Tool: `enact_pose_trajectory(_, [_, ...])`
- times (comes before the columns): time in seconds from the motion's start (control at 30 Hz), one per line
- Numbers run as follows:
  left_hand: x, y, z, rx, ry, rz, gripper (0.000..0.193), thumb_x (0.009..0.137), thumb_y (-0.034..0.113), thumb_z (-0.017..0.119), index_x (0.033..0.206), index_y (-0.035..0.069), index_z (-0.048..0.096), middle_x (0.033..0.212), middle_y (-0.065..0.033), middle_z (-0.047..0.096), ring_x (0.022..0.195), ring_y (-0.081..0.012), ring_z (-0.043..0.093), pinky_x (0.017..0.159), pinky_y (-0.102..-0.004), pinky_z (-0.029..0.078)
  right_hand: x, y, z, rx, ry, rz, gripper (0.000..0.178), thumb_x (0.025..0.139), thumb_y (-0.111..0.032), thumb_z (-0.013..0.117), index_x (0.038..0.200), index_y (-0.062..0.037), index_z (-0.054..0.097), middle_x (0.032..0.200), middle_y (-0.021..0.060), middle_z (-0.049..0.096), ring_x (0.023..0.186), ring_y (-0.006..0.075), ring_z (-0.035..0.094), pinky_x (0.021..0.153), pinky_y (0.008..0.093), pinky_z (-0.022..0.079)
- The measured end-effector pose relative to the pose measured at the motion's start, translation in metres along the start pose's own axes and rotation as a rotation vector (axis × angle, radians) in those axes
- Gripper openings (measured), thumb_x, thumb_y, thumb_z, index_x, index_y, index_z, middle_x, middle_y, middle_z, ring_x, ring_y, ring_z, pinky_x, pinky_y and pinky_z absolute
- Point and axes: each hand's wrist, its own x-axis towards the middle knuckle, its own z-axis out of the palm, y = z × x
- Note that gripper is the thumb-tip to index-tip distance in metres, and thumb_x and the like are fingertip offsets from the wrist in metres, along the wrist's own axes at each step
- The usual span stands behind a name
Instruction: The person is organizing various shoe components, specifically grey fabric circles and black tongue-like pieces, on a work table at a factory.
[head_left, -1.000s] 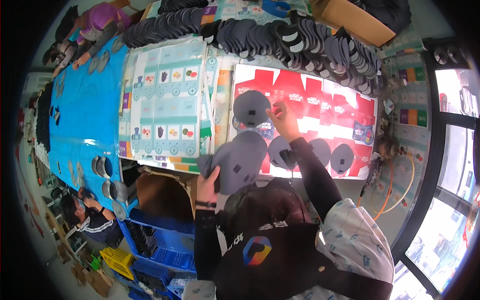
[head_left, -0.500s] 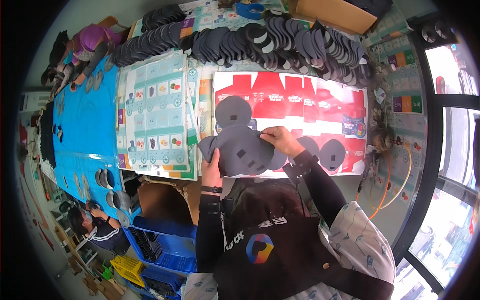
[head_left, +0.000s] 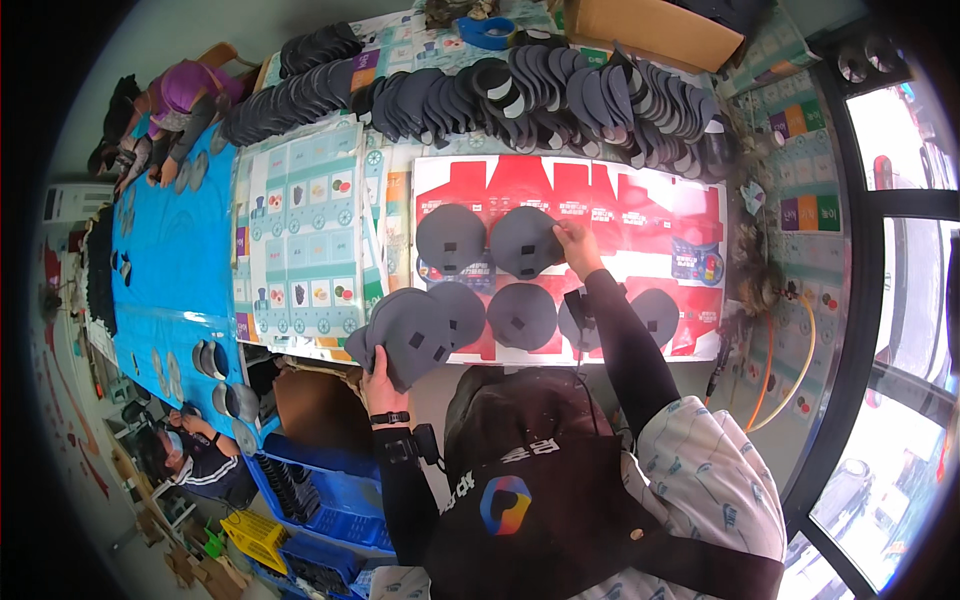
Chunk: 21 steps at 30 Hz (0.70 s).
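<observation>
My left hand (head_left: 380, 388) grips a small fanned stack of round dark grey pads (head_left: 408, 345) over the near left edge of the red-and-white printed sheet (head_left: 640, 225). Small black squares show on the pads. With thumb and fingers, my right hand (head_left: 580, 250) pinches the right edge of one round pad (head_left: 522, 243) in the far row. To its left lies another pad (head_left: 450, 232). In the near row, several more lie side by side, among them a middle pad (head_left: 522, 312) and a right-end pad (head_left: 654, 312). My right forearm partly covers one between them.
Long rows of dark curved pieces (head_left: 430, 105) line the table's back, near a blue tape roll (head_left: 487, 32) and a cardboard box (head_left: 655, 35). Printed sheets (head_left: 300, 225) are stacked left. Two people sit by a blue-covered table (head_left: 170, 270). Blue crates (head_left: 335, 500) stand below; hoses hang right.
My right hand has moved away from the stack to the far row, where a second pad now lies. My left hand has shifted left and nearer with the stack, uncovering near-row pads.
</observation>
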Motion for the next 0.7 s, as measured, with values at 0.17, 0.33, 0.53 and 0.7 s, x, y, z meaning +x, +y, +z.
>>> enact_pose_trajectory(0.17, [-0.008, -0.006, -0.007, -0.004, 0.009, -0.008, 0.041, 0.1, 0.021, 0.066, 0.135, 0.001, 0.055, 0.13, -0.01, 0.063, 0.114, -0.024, 0.063, 0.099, -0.0412, 0.052, 0.008, 0.003, 0.014, -0.003, -0.002, 0.015, 0.021, 0.101, -0.019, 0.062, 0.109, 0.0, 0.067, 0.084, 0.0097, 0.068, 0.068, 0.0192, 0.068, 0.052, 0.0353, 0.059])
enact_pose_trajectory(0.33, [-0.011, -0.011, 0.024, 0.011, -0.042, -0.05, 0.038, 0.103, 0.02, 0.063, 0.134, 0.0, 0.056, 0.129, -0.0101, 0.064, 0.114, -0.0228, 0.064, 0.098, -0.039, 0.052, 0.012, 0.006, 0.011, -0.313, 0.131, -0.064, 0.026, 0.096, -0.023, 0.068, 0.108, -0.0003, 0.067, 0.083, 0.0124, 0.069, 0.069, 0.0244, 0.069, 0.061, 0.0378, 0.057])
enact_pose_trajectory(0.53, [-0.009, -0.029, 0.077, 0.095, -0.174, -0.07, 0.032, 0.103, 0.019, 0.062, 0.128, -0.001, 0.062, 0.122, -0.0084, 0.068, 0.108, -0.0188, 0.066, 0.093, -0.0343, 0.054, -0.063, -0.048, 0.022, -0.298, 0.01, -0.283, 0.032, 0.091, -0.026, 0.076, 0.106, -0.0012, 0.063, 0.094, 0.0098, 0.067, 0.074, 0.0182, 0.064, 0.068, 0.0348, 0.053])
enact_pose_trajectory(0.7, [0.0, -0.052, 0.113, 0.259, -0.264, -0.064, 0.04, 0.102, 0.023, 0.064, 0.133, -0.001, 0.058, 0.127, -0.0077, 0.065, 0.114, -0.0188, 0.062, 0.097, -0.0345, 0.05, -0.115, -0.089, 0.014, 0.098, -0.539, 0.121, 0.029, 0.095, -0.026, 0.074, 0.1, 0.0011, 0.064, 0.093, 0.006, 0.068, 0.076, 0.0121, 0.064, 0.065, 0.0319, 0.055])
